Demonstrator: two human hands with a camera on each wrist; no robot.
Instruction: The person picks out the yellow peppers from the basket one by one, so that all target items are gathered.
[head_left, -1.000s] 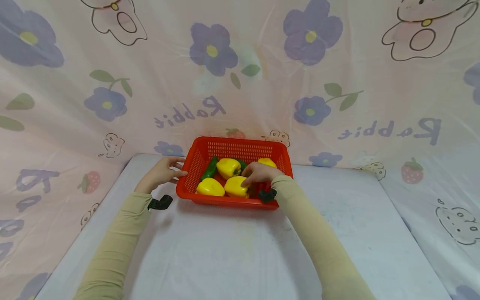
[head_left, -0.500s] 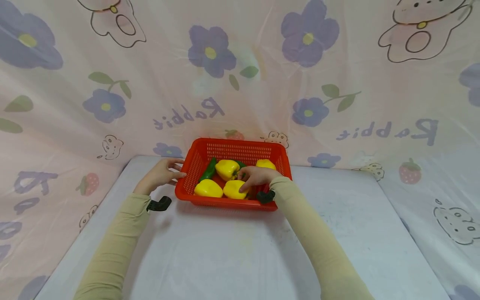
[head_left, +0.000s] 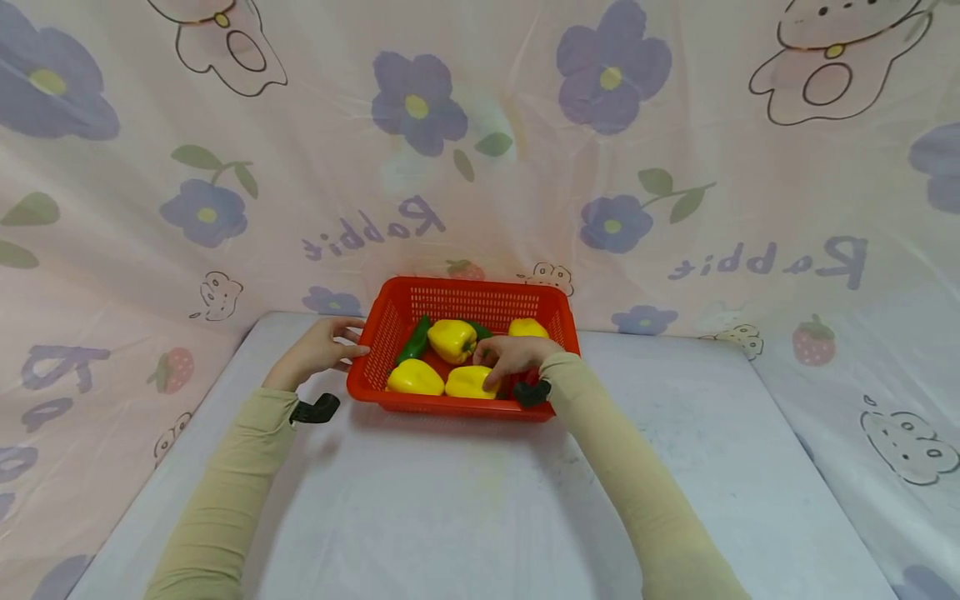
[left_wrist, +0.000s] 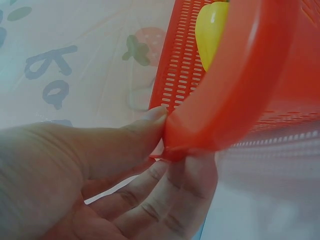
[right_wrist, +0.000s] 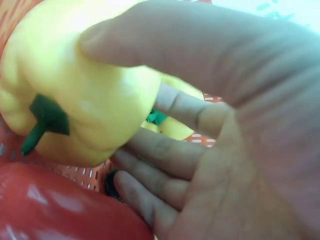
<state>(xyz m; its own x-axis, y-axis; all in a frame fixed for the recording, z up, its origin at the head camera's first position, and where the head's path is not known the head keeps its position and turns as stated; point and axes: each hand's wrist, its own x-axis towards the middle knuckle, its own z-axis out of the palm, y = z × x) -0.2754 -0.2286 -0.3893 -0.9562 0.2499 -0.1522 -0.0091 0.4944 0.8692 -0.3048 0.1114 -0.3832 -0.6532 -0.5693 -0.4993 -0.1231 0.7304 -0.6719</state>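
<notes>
A red plastic basket (head_left: pixel 450 407) with slotted walls stands at the back of the white table. At its left end my left hand (head_left: pixel 322 346) pinches the rim, thumb on top and fingers underneath, as the left wrist view shows. Inside, my right hand (head_left: pixel 517 353) holds a yellow bell pepper (head_left: pixel 467 382) near the front wall. The right wrist view shows the thumb on that pepper's side, fingers behind it, and its green stem. A shiny red pepper (right_wrist: pixel 60 210) lies just below it there.
More yellow bell peppers lie in the basket: one front left (head_left: pixel 416 377), one in the middle (head_left: pixel 452 340), one at the back right (head_left: pixel 527 327). A long green pepper (head_left: pixel 414 342) rests at the left. A patterned curtain (head_left: pixel 480 200) hangs right behind.
The yellow bell pepper under my right hand has shifted slightly toward the basket's front wall, the hand moving with it. My left hand keeps its place on the rim.
</notes>
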